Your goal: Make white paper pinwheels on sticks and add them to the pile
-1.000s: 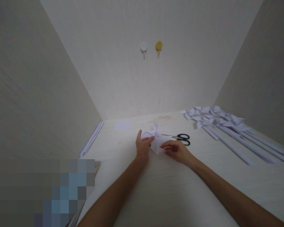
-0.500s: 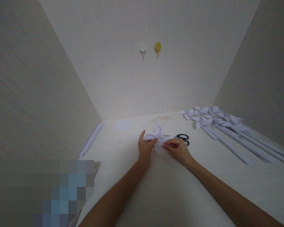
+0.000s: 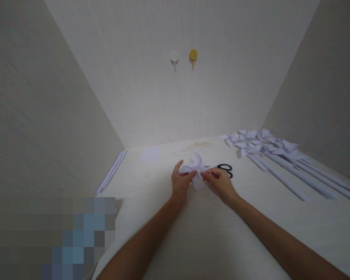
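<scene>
A white paper pinwheel [image 3: 197, 160] with curled blades is held up over the table, between both hands. My left hand [image 3: 181, 183] grips it from the left, thumb pressed near the middle and fingers behind the paper. From the right, my right hand [image 3: 222, 186] pinches at the pinwheel's centre with thumb and forefinger. Whether something small is also in that pinch I cannot tell. Scissors with black handles [image 3: 225, 167] lie just behind my right hand, their blades hidden by the hand and paper.
Several white pinwheels [image 3: 252, 150] on rolled paper sticks [image 3: 282, 179] lie at the right. More paper rolls [image 3: 112, 171] rest along the left wall. A paper square [image 3: 150, 153] and thin tan strands [image 3: 200, 145] lie at the back. Wall hooks [image 3: 193, 55] hang above. A pixelated area covers the lower left.
The pinwheel has turned slightly, and my right fingertips have moved in closer to its centre. My left hand keeps its hold. The whole view has shifted a little.
</scene>
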### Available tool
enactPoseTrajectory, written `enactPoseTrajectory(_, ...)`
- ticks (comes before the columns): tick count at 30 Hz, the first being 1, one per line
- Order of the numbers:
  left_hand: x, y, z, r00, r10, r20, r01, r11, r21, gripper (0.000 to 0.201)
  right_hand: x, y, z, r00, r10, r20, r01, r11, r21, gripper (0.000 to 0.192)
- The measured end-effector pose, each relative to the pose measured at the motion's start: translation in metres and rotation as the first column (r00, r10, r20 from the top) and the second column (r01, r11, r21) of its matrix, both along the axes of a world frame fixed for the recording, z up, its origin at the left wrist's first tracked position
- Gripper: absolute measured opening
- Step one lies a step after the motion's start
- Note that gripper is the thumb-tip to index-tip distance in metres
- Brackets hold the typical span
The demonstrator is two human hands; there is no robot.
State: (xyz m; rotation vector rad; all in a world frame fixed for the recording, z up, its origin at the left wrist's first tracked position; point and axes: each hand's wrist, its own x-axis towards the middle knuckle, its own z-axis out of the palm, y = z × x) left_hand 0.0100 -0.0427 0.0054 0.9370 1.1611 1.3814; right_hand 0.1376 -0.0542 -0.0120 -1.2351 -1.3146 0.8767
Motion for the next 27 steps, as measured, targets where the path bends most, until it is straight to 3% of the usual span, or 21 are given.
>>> enactPoseTrajectory(27, 0.004, -0.0045, -0.002, 0.995, 0.003, -0.097, 0.0, 0.999, 0.035, 0.066, -0.0015, -0.0014, 0.0065, 0.999, -0.035, 0.02, 0.034, 0.999, 0.042, 0.028)
